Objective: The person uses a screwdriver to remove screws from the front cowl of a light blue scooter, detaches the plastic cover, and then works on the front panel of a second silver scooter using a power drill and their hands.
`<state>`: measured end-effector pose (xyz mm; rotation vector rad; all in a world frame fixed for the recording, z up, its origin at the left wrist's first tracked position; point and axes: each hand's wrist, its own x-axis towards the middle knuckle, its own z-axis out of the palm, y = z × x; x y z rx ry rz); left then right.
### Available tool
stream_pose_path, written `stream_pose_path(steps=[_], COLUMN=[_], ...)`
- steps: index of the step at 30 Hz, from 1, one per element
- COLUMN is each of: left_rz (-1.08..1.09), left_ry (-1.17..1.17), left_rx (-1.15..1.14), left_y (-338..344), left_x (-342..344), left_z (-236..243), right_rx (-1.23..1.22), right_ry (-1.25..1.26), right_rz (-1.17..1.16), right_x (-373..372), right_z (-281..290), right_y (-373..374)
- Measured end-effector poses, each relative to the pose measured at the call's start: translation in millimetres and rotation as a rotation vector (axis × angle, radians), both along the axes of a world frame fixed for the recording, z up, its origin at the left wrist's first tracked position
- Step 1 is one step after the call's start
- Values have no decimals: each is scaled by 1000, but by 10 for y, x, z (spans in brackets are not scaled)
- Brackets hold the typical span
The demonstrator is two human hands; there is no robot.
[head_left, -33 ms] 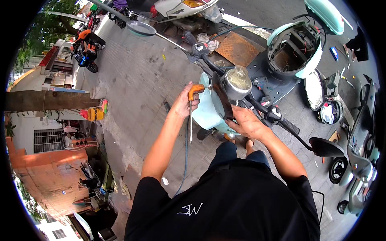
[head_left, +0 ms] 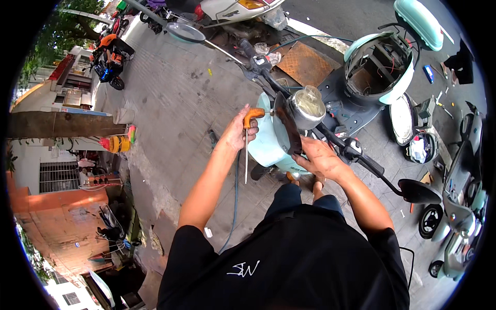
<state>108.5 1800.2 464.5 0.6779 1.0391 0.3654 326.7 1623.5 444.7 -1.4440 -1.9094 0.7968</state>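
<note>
My left hand (head_left: pixel 235 135) is closed around the orange handle of an angled screwdriver (head_left: pixel 252 114). Its long metal shaft points down toward me, and its short end meets the face of a dark tinted windscreen (head_left: pixel 287 126). That windscreen stands in front of the handlebar of a mint-green scooter (head_left: pixel 264 138). On the windscreen's near end rests my right hand (head_left: pixel 323 159), its thumb on the front side and its fingers behind, partly hidden. Just behind it sits a round gauge housing (head_left: pixel 309 111) with clear plastic on top.
Mirrors (head_left: pixel 185 33) stick out at both handlebar ends. The scooter's seat bay (head_left: pixel 380 64) is uncovered. An open helmet-like shell (head_left: pixel 402 119), a bin (head_left: pixel 422 147) and scattered tools lie to the right. A blue hose (head_left: pixel 235 206) runs along the paving. Another scooter (head_left: pixel 460 222) stands at right.
The view has shifted very slightly. Both hands keep their hold, and the screwdriver stays against the windscreen.
</note>
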Motion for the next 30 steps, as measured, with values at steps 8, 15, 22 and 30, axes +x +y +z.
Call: stream_pose_path(steps=[8, 15, 22, 30], left_rz=[319, 276, 180, -367], left_ry=[-503, -452, -343, -139], left_rx=[-331, -409, -176, 225], left_y=[-104, 82, 202, 548], left_x=[162, 255, -101, 144], left_z=[-121, -77, -57, 319], right_rx=[-67, 91, -111, 55], right_ry=[12, -137, -65, 110], right_rz=[112, 29, -374, -809], right_x=[173, 143, -286, -694], right_z=[400, -42, -45, -359], right_y=[64, -161, -108, -38])
